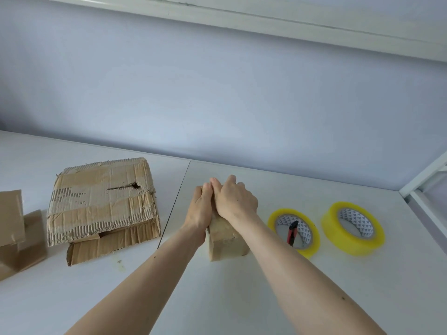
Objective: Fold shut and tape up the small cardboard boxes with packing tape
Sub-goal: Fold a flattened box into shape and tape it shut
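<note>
On the white table (242, 298), the left hand (199, 209) lies with straight fingers along the small cardboard box (226, 239), the right hand (235, 199) curls its fingers over the top, left of two yellow tape rolls (294, 229).

Your left hand (202, 205) and right hand (233, 199): both bare, no gloves, no rings showing. Wrists bare, no watch, no bands. Your forearms uncovered right down to bottom edge of view, no sleeve in sight. Few small dark moles on forearms: one on left, couple on right. Fingernails short, unpainted where they show.
</note>
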`<action>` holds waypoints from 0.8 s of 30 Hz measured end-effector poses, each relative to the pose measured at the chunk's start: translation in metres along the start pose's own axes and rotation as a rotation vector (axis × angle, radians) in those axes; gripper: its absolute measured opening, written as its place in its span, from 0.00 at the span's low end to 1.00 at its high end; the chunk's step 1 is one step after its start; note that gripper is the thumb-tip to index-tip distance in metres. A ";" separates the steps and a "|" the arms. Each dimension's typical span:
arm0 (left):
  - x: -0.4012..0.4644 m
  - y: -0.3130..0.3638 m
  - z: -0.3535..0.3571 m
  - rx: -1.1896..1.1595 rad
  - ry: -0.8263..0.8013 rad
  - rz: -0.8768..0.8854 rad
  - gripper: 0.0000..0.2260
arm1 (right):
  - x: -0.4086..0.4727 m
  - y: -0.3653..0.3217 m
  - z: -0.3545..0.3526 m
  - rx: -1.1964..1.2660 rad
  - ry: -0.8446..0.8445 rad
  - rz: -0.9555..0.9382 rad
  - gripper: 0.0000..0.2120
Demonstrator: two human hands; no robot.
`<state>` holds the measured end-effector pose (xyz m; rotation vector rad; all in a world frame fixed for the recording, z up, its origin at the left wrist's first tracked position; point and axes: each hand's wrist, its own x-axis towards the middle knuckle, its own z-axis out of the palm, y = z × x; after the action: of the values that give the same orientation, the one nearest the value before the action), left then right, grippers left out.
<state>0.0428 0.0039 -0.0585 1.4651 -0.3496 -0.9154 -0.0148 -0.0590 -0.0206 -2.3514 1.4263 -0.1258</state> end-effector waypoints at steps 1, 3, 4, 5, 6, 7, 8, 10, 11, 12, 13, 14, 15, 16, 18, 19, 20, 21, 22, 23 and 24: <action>-0.001 0.000 0.000 0.016 0.004 0.003 0.17 | -0.003 0.002 -0.001 -0.002 -0.026 0.000 0.27; -0.001 0.001 0.000 0.047 0.012 0.016 0.17 | -0.012 0.007 0.000 -0.014 -0.035 -0.021 0.25; -0.001 0.000 0.001 0.045 0.016 0.017 0.16 | -0.017 0.010 0.001 -0.015 -0.022 -0.025 0.25; -0.001 0.000 0.002 0.041 0.023 0.012 0.16 | -0.019 0.011 0.002 -0.010 -0.006 -0.026 0.25; -0.001 0.001 0.002 0.041 0.027 0.014 0.15 | -0.019 0.010 0.001 -0.006 0.006 -0.028 0.25; -0.002 0.001 0.002 0.050 0.030 0.014 0.15 | -0.021 0.009 0.001 -0.003 0.006 -0.022 0.25; -0.001 0.002 0.002 0.051 0.035 0.024 0.14 | -0.022 0.008 -0.001 -0.003 -0.003 -0.019 0.26; -0.001 0.001 0.000 0.049 0.041 0.019 0.15 | -0.029 0.013 -0.004 -0.003 -0.048 -0.010 0.30; -0.001 0.001 0.001 0.053 0.040 0.010 0.15 | -0.033 0.017 -0.003 -0.001 -0.060 -0.011 0.30; 0.000 0.001 0.001 0.053 0.033 -0.003 0.15 | -0.039 0.021 -0.002 0.006 -0.059 -0.008 0.30; 0.000 0.002 0.003 0.044 0.033 -0.019 0.15 | -0.043 0.023 0.000 0.010 -0.042 -0.005 0.30; -0.001 0.004 0.003 0.037 0.040 -0.028 0.15 | -0.044 0.023 0.002 0.003 -0.017 -0.011 0.30; -0.002 0.004 0.003 0.041 0.044 -0.034 0.14 | -0.045 0.021 0.003 0.001 0.012 -0.014 0.30; -0.003 0.004 0.003 0.048 0.040 -0.042 0.14 | -0.047 0.021 0.003 0.017 0.045 -0.027 0.29; -0.005 0.010 0.004 0.040 0.036 -0.060 0.14 | -0.049 0.026 -0.001 0.140 0.111 -0.068 0.26; -0.008 0.017 0.005 0.024 0.041 -0.083 0.14 | -0.054 0.031 -0.004 0.240 0.136 -0.086 0.25; -0.009 0.024 0.007 -0.003 0.054 -0.116 0.15 | -0.058 0.037 -0.007 0.343 0.166 -0.120 0.24; -0.011 0.033 0.008 -0.031 0.084 -0.157 0.16 | -0.064 0.041 -0.009 0.413 0.201 -0.169 0.25; -0.014 0.040 0.007 -0.064 0.103 -0.217 0.17 | -0.070 0.043 -0.011 0.436 0.250 -0.225 0.26; -0.021 0.046 0.003 -0.105 0.095 -0.261 0.18 | -0.074 0.043 -0.014 0.424 0.303 -0.271 0.29; -0.026 0.048 0.000 -0.133 0.058 -0.302 0.19 | -0.074 0.042 -0.018 0.403 0.342 -0.291 0.30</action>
<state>0.0416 0.0153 -0.0056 1.4406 -0.0225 -1.1119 -0.0900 -0.0165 -0.0108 -2.2428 1.0542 -0.8470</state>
